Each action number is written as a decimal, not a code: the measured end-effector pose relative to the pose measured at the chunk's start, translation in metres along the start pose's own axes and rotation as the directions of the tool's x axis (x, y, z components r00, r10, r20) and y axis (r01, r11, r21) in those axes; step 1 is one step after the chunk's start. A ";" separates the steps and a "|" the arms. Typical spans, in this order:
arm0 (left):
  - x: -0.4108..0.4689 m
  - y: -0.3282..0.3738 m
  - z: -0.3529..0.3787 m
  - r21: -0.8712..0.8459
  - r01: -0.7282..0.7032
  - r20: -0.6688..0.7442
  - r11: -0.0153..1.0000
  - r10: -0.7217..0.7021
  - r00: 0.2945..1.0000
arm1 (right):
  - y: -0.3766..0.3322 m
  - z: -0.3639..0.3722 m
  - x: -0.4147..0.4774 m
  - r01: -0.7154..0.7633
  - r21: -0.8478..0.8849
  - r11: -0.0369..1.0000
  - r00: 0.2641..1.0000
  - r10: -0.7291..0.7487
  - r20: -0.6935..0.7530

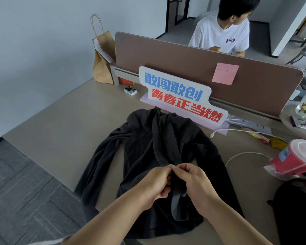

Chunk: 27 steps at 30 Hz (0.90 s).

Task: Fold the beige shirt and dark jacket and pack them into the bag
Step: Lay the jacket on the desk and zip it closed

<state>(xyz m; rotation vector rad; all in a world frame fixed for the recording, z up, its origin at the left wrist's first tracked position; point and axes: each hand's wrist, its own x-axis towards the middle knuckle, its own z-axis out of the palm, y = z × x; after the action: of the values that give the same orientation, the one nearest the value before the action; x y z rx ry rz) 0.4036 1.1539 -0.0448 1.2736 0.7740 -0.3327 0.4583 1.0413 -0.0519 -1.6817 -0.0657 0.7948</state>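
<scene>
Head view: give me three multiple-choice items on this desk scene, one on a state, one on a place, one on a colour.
1. What are the left hand and right hand doing?
A) hanging idle
B) pinching the front edge of the dark jacket
C) lifting a sleeve

2. Where does the brown paper bag stand?
A) at the left end of the divider panel
B) on the floor
C) on a chair

3. What colour is the sticky note?
A) green
B) yellow
C) pink

Answers:
1 B: the fingertips of both hands meet on the fabric at the jacket's front opening.
2 A: the bag stands on the table against the panel's end.
3 C: the note stuck on the panel is plainly pink.
</scene>
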 end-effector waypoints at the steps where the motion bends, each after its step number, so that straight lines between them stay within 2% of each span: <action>1: 0.000 -0.001 0.000 0.026 -0.029 0.009 0.999 0.028 1.000 | 0.000 0.000 0.000 0.004 -0.003 1.000 1.000 -0.004 -0.009; 6: 0.001 -0.006 -0.001 0.082 -0.155 0.108 0.984 0.146 0.983 | -0.001 -0.001 0.003 -0.047 0.080 0.996 0.998 0.051 -0.042; 13: 0.000 -0.008 -0.001 0.202 -0.231 0.084 0.952 0.218 0.972 | 0.000 0.006 0.005 -0.017 0.021 1.000 0.985 0.020 -0.169; 17: 0.002 -0.012 -0.002 0.213 -0.245 0.112 0.946 0.225 0.968 | 0.001 0.006 0.004 -0.020 0.023 1.000 0.983 0.024 -0.180; 20: 0.004 -0.016 -0.001 0.193 -0.229 0.106 0.954 0.212 0.972 | 0.002 0.004 0.005 -0.027 0.012 1.000 0.986 0.029 -0.165; 23: 0.006 -0.021 0.002 0.189 -0.173 0.036 0.967 0.169 0.985 | 0.004 0.000 0.004 -0.065 -0.034 0.997 0.991 0.061 -0.118; 27: 0.007 -0.021 0.004 0.034 -0.081 0.005 0.996 0.081 0.997 | 0.005 -0.005 0.006 -0.093 -0.114 0.989 0.993 0.084 -0.080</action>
<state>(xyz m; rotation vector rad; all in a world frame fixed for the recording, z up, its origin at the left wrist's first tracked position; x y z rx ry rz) 0.3964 1.1457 -0.0645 1.3324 0.7137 -0.2837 0.4638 1.0388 -0.0591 -1.8352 0.0140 0.8063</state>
